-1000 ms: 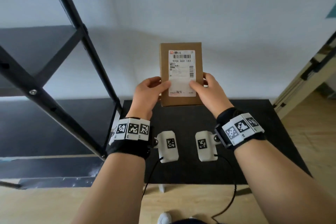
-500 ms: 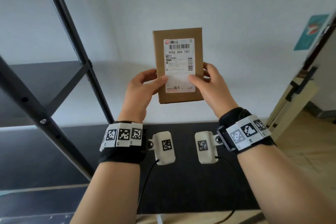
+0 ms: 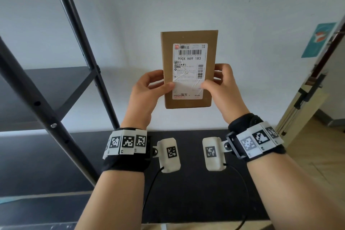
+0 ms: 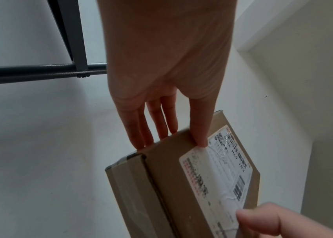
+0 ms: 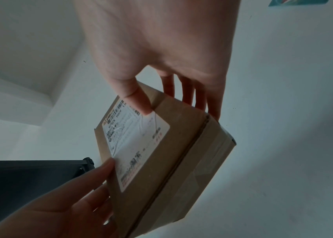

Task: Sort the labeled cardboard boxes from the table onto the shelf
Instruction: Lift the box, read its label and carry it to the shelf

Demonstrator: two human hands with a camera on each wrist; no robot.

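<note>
A person held a labeled cardboard box [image 3: 188,69] upright above the black table [image 3: 186,183], having raised it clear of the tabletop over the previous second until it sat wholly against the pale wall [image 3: 186,2]. The lift suggested the label was being read before a shelf was chosen. The left hand [image 3: 147,91] pinched the box's edge at 9 o'clock, thumb on the label and fingers behind; the right hand [image 3: 222,87] gripped the opposite edge at 3 o'clock the same way. The box was a flat, matte brown rectangle with a taped seam along its narrow side, its white shipping label [image 3: 189,71] glossy and wrinkled near the bottom. The dark metal shelf [image 3: 46,84], with smooth flat boards and slim angled posts, stood at 9 o'clock, not yet reached.
</note>
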